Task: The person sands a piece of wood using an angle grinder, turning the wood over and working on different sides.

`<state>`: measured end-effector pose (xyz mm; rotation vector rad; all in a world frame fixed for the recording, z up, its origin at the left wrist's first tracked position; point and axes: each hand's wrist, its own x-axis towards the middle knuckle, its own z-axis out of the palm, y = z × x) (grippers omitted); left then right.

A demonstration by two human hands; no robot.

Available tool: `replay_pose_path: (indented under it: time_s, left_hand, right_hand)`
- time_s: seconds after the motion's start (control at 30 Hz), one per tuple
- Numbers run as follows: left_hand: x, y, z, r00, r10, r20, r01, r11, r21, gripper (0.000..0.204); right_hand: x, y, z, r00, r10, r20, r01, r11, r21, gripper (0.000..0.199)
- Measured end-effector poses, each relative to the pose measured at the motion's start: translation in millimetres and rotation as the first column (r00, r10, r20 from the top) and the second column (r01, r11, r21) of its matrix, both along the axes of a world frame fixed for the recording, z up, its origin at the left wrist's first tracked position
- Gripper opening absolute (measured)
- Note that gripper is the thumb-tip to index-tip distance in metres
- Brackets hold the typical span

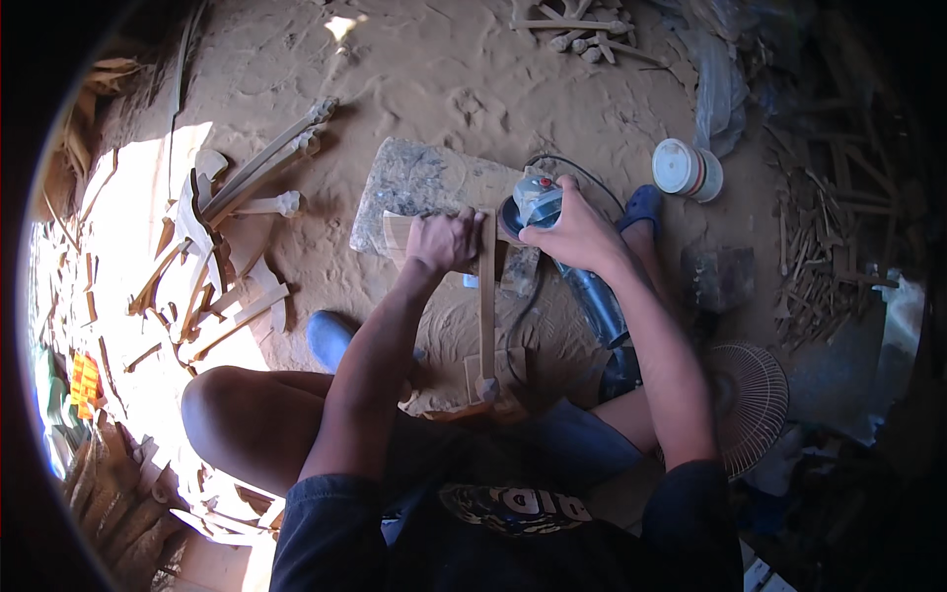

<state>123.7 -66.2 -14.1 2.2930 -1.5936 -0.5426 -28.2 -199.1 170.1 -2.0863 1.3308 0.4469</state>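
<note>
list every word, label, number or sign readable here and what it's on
Dark short-sleeved shirt: pale chest lettering, not copied out.
Blue handheld angle grinder: any label too small to read.
White round tub: any lid print too small to read.
Orange-and-yellow item: marks too blurred to read.

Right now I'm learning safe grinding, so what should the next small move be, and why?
Perhaps ease the angle grinder slightly right: its disc sits beside the wooden strip, close to the fingers of the left hand, which grips the strip's far end, while the right hand holds the grinder. Whether the disc is spinning or touching wood, I can't tell.
</note>
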Motion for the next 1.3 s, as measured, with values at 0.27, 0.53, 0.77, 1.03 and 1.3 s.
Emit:
replay_pose_path:
  time_s: [0.27, 0.53, 0.77, 1.03, 1.3]
  left_hand:
    - [3, 3, -13, 1.0, 0.008, 0.0, -0.008, 0.994, -0.109, 0.032]
    - [-1, 1, -8, 1.0, 0.024, -0.001, -0.024, 0.999, -0.039, 0.034]
    - [-1, 0, -7, 1.0, 0.02, -0.02, -0.02, 1.0, -0.011, 0.035]
    - [4, -12, 14, 0.997, -0.018, -0.069, 0.031, 0.983, 0.181, 0.048]
    - [30, -31, 17, 1.0, -0.028, -0.014, 0.028, 0.999, 0.033, 0.05]
  right_hand:
    - [0, -5, -6, 0.999, 0.031, -0.018, -0.031, 0.999, 0.016, 0.119]
    - [-32, -15, -16, 0.996, -0.057, 0.061, 0.053, 0.996, 0.069, 0.109]
    - [-86, -11, -24, 0.962, -0.211, 0.175, 0.187, 0.972, 0.145, 0.092]
    - [-153, 33, -15, 0.817, -0.479, 0.321, 0.445, 0.878, 0.176, 0.1]
    - [-169, 49, 16, 0.804, -0.238, 0.545, 0.407, 0.888, -0.213, 0.098]
